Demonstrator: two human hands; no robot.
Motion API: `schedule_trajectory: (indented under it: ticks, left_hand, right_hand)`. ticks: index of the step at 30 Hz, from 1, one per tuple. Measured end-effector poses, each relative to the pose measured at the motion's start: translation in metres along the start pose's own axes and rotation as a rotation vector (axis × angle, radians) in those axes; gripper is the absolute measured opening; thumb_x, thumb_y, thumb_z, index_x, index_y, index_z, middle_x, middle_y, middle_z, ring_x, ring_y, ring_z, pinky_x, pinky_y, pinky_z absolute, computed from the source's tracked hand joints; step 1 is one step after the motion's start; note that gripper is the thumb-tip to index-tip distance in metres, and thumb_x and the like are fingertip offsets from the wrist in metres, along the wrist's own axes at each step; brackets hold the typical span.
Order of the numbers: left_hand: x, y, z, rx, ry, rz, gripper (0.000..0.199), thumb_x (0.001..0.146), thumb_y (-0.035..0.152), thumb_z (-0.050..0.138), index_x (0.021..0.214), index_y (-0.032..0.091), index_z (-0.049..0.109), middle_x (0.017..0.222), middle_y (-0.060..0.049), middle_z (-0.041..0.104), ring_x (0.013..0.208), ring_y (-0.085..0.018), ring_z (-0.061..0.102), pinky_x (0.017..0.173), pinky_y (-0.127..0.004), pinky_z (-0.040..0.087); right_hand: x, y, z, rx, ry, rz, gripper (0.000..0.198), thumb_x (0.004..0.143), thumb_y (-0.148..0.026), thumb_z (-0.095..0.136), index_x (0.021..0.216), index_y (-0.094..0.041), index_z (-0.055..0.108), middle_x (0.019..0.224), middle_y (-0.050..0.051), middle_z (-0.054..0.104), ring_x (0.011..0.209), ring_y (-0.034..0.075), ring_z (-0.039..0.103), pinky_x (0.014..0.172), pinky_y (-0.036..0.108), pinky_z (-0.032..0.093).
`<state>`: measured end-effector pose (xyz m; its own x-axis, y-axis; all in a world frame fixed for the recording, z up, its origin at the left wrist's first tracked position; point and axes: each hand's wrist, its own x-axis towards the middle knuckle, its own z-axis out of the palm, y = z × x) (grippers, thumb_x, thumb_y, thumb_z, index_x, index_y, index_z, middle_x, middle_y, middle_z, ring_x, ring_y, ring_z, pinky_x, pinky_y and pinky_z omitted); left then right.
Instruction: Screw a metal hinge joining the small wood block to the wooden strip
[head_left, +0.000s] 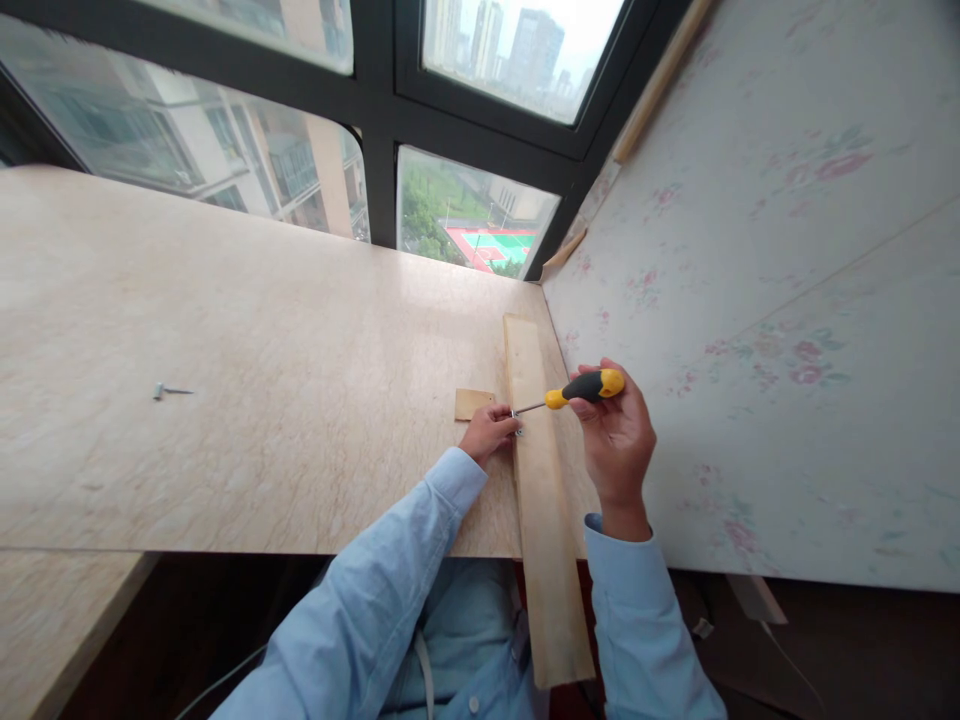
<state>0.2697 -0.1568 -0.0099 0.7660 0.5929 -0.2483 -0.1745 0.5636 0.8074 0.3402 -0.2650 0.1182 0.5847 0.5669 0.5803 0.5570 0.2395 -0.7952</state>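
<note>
In the head view, we see a long wooden board (pixel 551 540) lying lengthwise on the tabletop (pixel 300 440), its near end jutting past the edge towards our lap. Our left forearm slants in from the near left of the board, sleeve at the wrist, and the left hand (pixel 489 430) rests low at the board's left edge. Its thumb and fingers are drawn to a narrow pinch on a small metal piece (pixel 518 432), whose exact shape is too small for us to tell.

Our right forearm rises on the board's right side, and the right hand (pixel 616 440) is raised there with the wrist bent back a little. Its fingers and thumb close round the handle of a screwdriver (pixel 589 388), which points left across the board, its tip meeting the metal piece at our left fingertips.

Just left of the board, beyond the left hand, lies a flat scrap of wood (pixel 473 403). Well to the board's left lies a small pale plug with a thin metal pin (pixel 159 391). The flowered wall (pixel 750 280) stands to its right.
</note>
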Motion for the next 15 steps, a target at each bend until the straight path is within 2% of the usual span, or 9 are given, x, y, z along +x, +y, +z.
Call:
schedule_trajectory:
  ticks: [15]
  left_hand:
    - [0.0024,-0.0041,-0.0009,-0.011,-0.002,0.009,0.026,0.06,0.018,0.074,0.086,0.014,0.073,0.08,-0.005,0.071,0.068,-0.015,0.063,0.057,-0.023,0.048]
  right_hand:
    - [0.0027,0.0115,-0.0043,-0.008,0.013,-0.001,0.046,0.087,-0.036,0.066,0.129,-0.024,0.051,0.119,0.008,0.064,0.107,0.022,0.066,0.095,0.042,0.055]
